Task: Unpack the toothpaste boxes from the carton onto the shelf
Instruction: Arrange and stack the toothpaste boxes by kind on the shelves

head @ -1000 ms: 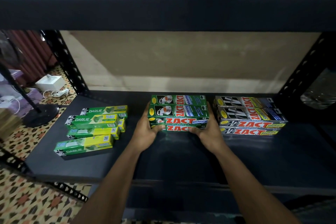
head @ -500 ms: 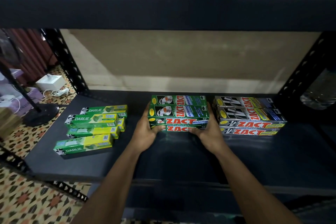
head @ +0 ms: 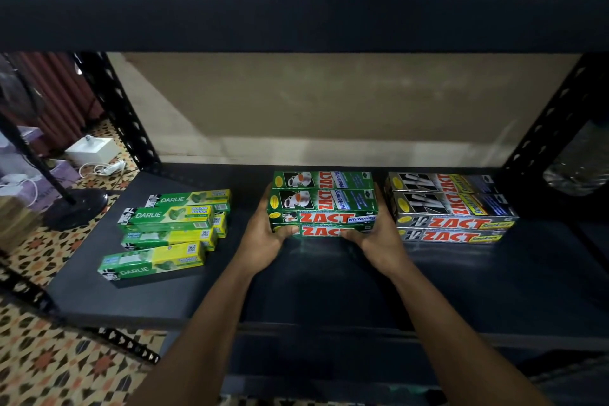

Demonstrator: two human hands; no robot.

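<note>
Darlie boxes (head: pixel 164 234): being kept in a loose pile at the left of the shelf (head: pixel 329 290).
left hand (head: pixel 263 237): being curled round the left end of the green Zact boxes (head: pixel 324 204).
green Zact boxes: being gripped mid-shelf, stacked two high.
right hand (head: pixel 379 237): being curled round the right end.
silver Zact boxes (head: pixel 451 208): being kept stacked just beside.

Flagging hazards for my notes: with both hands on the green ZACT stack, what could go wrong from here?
1. The left hand and right hand grip the green stack only at its ends; its boxes may shift on release.
2. The right hand sits beside the grey stack; withdrawing could nudge it.
</note>
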